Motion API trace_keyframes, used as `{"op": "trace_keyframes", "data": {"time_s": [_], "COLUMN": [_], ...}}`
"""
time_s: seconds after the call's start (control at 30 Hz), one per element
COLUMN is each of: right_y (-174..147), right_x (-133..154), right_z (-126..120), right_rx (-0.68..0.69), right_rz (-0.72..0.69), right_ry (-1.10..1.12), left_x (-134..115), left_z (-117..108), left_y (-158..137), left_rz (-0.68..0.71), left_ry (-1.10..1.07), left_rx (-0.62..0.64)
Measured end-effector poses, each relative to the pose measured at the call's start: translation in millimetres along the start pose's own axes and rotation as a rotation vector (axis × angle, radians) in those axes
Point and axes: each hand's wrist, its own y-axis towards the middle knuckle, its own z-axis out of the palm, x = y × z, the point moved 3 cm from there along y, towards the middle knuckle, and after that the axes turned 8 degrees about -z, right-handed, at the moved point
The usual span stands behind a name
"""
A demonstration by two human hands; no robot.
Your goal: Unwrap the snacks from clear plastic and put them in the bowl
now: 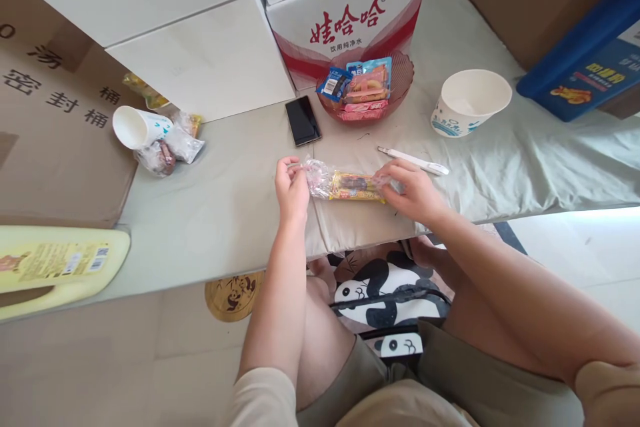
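Note:
A yellow snack packet [356, 185] lies across the cloth-covered surface near its front edge, between my two hands. Crinkled clear plastic wrap [318, 178] bunches out at its left end, and more shows at the right end. My left hand [292, 188] pinches the left end of the plastic wrap, thumb against fingers. At the other end, my right hand [407, 188] has its fingers closed on the plastic there. A white utility knife [414, 160] rests just beyond my right hand. Behind the packet lies a dark phone [303, 121].
A reddish glass bowl [400, 90] holds packaged snacks before a white-and-red carton [350, 20]. To its right stands a paper tub [470, 103]. At left, a tipped paper cup [135, 127] lies among wrappers [185, 140]. A yellow jug [60, 267] is at the left edge.

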Motion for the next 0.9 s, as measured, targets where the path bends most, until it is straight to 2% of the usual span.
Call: {"op": "trace_keyframes", "data": {"time_s": [0.07,0.2,0.27,0.4,0.5,0.67,0.73,0.83,0.9], "right_y": [0,-6,-6,-1,1,-6,-11,-18,-22], "right_x": [-6,-14,-11,-2,6,30,38,44,41], "right_z": [-12,-31,-32,-22,-19,-34,-39,-36,-30], "right_rx": [-0.096,-0.291,-0.286,-0.066,0.016,-0.034,0.02,0.27,0.446], "right_rz": [0.078,0.34,0.369,0.269,0.186,0.001,-0.06,-0.101,-0.047], "right_ry": [-0.007,-0.103,-0.111,-0.194,-0.266,-0.336,-0.272,-0.138,-0.097], "left_x": [2,4,3,-1,-5,-21,-25,-23,-16], "left_z": [-8,-19,-18,-9,-9,-22,-30,-40,-44], "left_y": [6,16,17,8,-2,-27,-40,-55,-59], "left_rz": [0.011,0.079,0.12,0.237,0.311,0.484,0.521,0.483,0.369], "left_ry": [0.046,0.083,0.123,0.474,0.664,0.611,0.59,0.632,0.659], "left_rx": [-0.05,-0.145,-0.096,0.148,0.157,0.116,0.156,0.249,0.37]}}
